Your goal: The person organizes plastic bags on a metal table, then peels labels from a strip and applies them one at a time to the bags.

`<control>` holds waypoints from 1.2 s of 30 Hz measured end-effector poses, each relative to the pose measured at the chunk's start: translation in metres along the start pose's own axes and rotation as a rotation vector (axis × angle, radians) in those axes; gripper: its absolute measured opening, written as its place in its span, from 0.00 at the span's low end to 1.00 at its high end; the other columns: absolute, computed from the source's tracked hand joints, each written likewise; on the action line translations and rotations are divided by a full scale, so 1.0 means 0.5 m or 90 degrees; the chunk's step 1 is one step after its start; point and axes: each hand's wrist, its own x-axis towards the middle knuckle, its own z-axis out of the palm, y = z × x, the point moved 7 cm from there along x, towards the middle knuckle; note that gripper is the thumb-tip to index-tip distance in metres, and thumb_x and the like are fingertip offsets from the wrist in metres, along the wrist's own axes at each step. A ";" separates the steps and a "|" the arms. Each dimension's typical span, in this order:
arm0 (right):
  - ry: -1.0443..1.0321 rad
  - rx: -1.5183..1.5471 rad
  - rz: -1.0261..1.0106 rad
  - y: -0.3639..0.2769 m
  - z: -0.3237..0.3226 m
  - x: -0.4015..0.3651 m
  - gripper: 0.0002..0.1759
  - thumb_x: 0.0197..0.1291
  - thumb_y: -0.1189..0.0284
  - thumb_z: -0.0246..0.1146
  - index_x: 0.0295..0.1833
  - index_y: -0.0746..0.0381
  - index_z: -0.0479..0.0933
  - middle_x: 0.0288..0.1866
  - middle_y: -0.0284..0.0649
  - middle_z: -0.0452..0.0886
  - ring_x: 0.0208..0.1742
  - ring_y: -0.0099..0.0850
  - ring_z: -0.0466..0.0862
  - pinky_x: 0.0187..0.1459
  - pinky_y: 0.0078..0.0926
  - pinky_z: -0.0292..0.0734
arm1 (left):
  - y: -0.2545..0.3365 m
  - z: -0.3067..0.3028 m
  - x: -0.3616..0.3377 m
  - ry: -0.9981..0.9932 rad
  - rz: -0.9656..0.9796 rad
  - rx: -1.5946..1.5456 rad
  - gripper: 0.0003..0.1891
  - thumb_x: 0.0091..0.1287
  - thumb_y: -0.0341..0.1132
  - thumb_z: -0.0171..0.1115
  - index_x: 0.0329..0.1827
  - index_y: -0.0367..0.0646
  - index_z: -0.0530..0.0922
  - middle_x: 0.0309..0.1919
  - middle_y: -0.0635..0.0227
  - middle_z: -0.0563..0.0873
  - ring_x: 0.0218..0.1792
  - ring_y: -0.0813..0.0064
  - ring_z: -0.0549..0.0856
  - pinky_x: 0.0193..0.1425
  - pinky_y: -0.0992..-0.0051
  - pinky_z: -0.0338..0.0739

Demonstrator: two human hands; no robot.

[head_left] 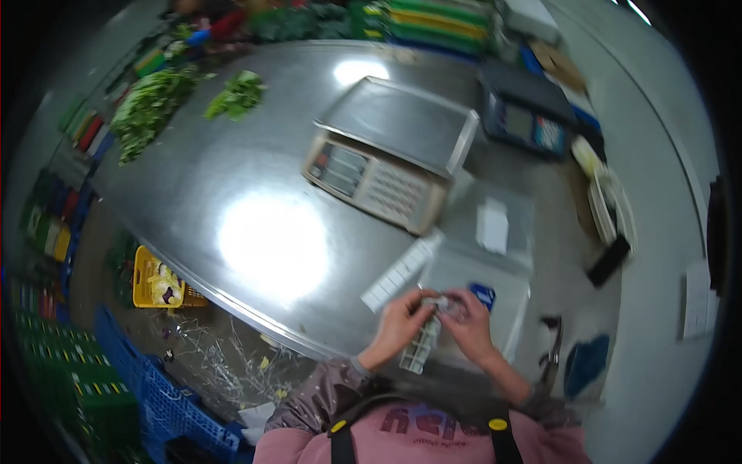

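My left hand [399,321] and my right hand [470,325] meet close in front of my chest, both pinching a strip of white labels [421,348] that hangs down between them. A second run of the label strip [402,271] stretches up and left from my hands toward the weighing scale [390,151]. The hands are above a grey label printer [479,263] with a blue patch beside my right fingers. What exactly sits under the fingertips is too blurred to tell.
A steel table [232,193] holds the scale and two bunches of green leaves [151,104]. A dark payment terminal [525,112] stands at the back right. Yellow [154,282] and blue crates [166,402] sit on the littered floor at left.
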 end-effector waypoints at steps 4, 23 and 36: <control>-0.029 -0.018 0.014 0.035 -0.002 0.012 0.19 0.43 0.79 0.66 0.45 0.64 0.74 0.36 0.39 0.75 0.26 0.23 0.75 0.26 0.17 0.70 | 0.013 0.007 0.015 -0.070 0.032 -0.060 0.13 0.64 0.25 0.53 0.51 0.39 0.72 0.36 0.71 0.81 0.38 0.87 0.77 0.42 0.83 0.73; -0.081 0.084 0.128 0.088 -0.018 -0.022 0.09 0.49 0.79 0.65 0.36 0.66 0.73 0.30 0.31 0.75 0.24 0.13 0.71 0.26 0.11 0.67 | -0.014 0.044 0.000 0.028 -0.043 0.030 0.10 0.63 0.37 0.57 0.33 0.37 0.78 0.22 0.75 0.79 0.25 0.88 0.75 0.29 0.83 0.70; -0.106 0.205 0.260 0.057 -0.013 -0.060 0.06 0.55 0.77 0.60 0.37 0.65 0.72 0.26 0.30 0.73 0.21 0.13 0.69 0.21 0.12 0.62 | -0.015 0.053 -0.046 0.024 0.051 0.040 0.09 0.65 0.33 0.54 0.36 0.35 0.75 0.23 0.75 0.76 0.26 0.88 0.71 0.30 0.80 0.69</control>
